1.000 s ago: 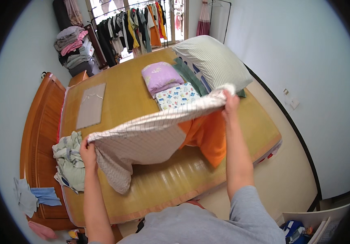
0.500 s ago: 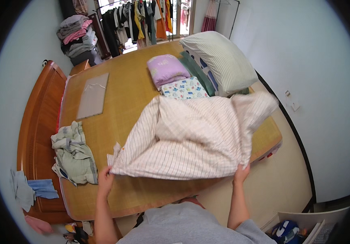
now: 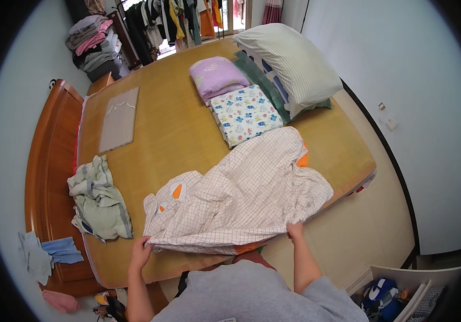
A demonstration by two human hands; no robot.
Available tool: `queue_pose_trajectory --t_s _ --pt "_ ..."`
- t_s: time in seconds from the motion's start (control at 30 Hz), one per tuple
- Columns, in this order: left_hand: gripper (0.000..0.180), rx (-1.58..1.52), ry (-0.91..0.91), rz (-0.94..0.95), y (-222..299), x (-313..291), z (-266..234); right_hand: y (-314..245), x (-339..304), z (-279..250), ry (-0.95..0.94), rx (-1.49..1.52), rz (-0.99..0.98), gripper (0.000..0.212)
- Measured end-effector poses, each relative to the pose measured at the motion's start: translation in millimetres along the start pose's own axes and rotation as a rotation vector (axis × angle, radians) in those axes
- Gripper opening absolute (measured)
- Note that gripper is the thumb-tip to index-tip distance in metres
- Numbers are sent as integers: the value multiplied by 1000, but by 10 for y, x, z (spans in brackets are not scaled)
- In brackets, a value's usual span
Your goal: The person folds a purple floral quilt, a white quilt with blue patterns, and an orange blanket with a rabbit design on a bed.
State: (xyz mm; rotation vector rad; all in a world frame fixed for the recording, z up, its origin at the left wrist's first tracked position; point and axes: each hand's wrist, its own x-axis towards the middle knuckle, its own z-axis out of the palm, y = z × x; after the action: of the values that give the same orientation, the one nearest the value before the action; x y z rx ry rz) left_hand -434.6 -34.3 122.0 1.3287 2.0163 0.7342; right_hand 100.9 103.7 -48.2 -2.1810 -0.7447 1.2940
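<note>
On the bed (image 3: pixel 176 134), checked garment (image 3: pixel 241 198) spread flat, left hand (image 3: pixel 140 249) and right hand (image 3: pixel 294 231) gripping its near hem.

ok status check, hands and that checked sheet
Left hand and right hand both grip near edge of checked sheet. Sheet spread rumpled on bed. Nothing blocking.

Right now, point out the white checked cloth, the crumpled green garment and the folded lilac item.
white checked cloth (image 3: pixel 241 198), head view, middle of its spread fabric
crumpled green garment (image 3: pixel 97 201), head view, centre of the heap
folded lilac item (image 3: pixel 217 77), head view, top face
</note>
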Motion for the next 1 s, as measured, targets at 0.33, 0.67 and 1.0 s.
queue_pose_trajectory --t_s 0.33,0.67,1.0 --pt "23 -596 435 92 707 -59 -425 -986 175 407 -315 210 -299 29" --pt "22 -217 240 20 737 202 340 -417 990 -43 282 105 -52 32" --pt "26 -296 242 -160 1293 708 883 85 1910 -867 344 -276 10 61"
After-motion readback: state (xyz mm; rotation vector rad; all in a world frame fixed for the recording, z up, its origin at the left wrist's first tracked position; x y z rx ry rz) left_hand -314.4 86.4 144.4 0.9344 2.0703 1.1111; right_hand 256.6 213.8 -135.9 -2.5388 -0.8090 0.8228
